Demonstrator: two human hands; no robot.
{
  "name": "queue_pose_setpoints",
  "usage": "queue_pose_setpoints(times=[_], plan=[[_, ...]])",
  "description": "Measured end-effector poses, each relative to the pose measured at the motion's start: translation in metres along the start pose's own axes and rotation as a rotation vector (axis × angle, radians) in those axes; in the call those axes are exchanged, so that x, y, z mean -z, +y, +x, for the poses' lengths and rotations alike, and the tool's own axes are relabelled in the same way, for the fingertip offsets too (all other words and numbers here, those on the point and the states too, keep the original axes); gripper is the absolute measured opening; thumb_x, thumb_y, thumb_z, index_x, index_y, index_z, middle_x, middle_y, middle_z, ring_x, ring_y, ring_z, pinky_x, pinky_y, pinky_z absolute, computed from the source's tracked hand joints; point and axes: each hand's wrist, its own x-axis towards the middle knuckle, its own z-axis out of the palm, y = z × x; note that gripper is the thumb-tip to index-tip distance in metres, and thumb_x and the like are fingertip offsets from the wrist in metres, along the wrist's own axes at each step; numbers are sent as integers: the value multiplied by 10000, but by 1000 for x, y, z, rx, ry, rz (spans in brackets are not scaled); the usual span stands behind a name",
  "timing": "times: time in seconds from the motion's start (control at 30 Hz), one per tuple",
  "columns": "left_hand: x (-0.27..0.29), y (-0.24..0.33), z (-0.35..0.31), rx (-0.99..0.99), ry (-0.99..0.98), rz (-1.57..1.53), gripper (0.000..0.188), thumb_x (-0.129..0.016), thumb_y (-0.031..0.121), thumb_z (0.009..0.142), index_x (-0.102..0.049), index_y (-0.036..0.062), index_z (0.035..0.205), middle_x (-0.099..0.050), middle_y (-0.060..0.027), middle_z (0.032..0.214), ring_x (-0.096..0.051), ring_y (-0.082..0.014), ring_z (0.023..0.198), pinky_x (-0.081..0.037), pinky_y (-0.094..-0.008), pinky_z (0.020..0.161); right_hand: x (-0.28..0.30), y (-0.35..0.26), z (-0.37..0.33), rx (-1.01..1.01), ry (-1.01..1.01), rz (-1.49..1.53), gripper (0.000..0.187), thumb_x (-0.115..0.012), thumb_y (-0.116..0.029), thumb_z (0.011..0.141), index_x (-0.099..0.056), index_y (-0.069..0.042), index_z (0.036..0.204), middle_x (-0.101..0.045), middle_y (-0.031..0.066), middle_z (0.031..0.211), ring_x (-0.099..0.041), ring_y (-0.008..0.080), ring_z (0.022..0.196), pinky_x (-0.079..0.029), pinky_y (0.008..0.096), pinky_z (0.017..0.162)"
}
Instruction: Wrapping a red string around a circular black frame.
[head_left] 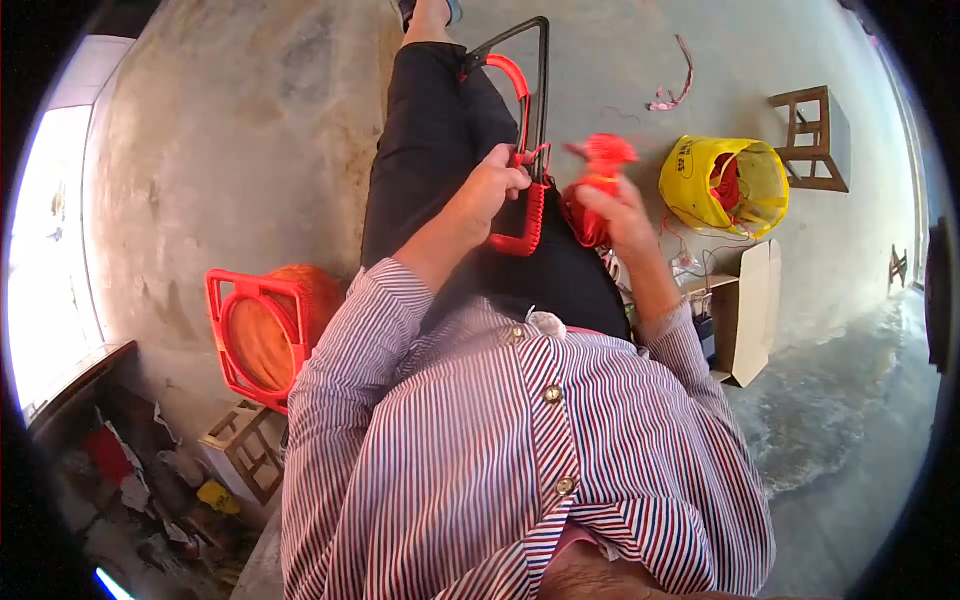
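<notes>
My left hand [485,195] is closed, its thumb and fingers pinching the hacksaw [543,80] near the top of its handle. The saw has a black metal frame and red grips, and stands above my dark trousers with its frame pointing away from me. A thin red strand loops around the frame by my fingertips. My right hand [622,212], blurred by motion, is closed around a red bundle [612,155] with a yellowish band near its middle. Whether the bundle is cord or cloth I cannot tell. More red material [588,222] hangs below, against my thigh.
A yellow bucket-like container [690,180] with red material inside stands to the right, beside a wooden stool [830,140]. Nearer is an open cardboard box [755,310]. A red-framed round reel [262,335] lies to the left, near another stool [240,450]. Pinkish strands [685,80] lie on the floor.
</notes>
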Motion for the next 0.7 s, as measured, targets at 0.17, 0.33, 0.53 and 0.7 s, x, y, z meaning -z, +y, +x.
queue_pose_setpoints(times=[0.17,0.33,0.53,0.7], plan=[[2,-1,-1,8,13,-59,279,-473,18,739,-520,27,1014,-469,18,796,-412,-99,699,-331,-213,664,-4,-22,-5,-61,-237,-251,234,-619,-96,827,-584,-3,1038,-604,29,845,-569,106,722,-450,250,632],[0,3,9,100,41,-97,273,-491,58,720,-517,10,988,-478,4,793,-396,-100,635,-316,-211,627,-23,-71,-58,-19,-207,137,188,-676,-90,757,-589,-10,902,-591,16,800,-561,100,683,-446,232,649],[3,-3,13,98,46,-81,295,-499,45,712,-529,-2,1001,-513,-35,840,-463,-139,681,-389,-238,684,-41,-72,-75,21,-163,235,220,-680,-63,705,-572,-9,890,-557,17,815,-548,123,775,-444,257,706],[-36,3,-11,-643,433,715,367,-536,2,727,-536,-23,1093,-554,-117,1047,-550,-234,932,-427,-320,894,-47,-106,-74,40,-225,543,628,-674,-265,630,-422,-14,1148,-505,120,848,-534,218,726,-459,301,628]])
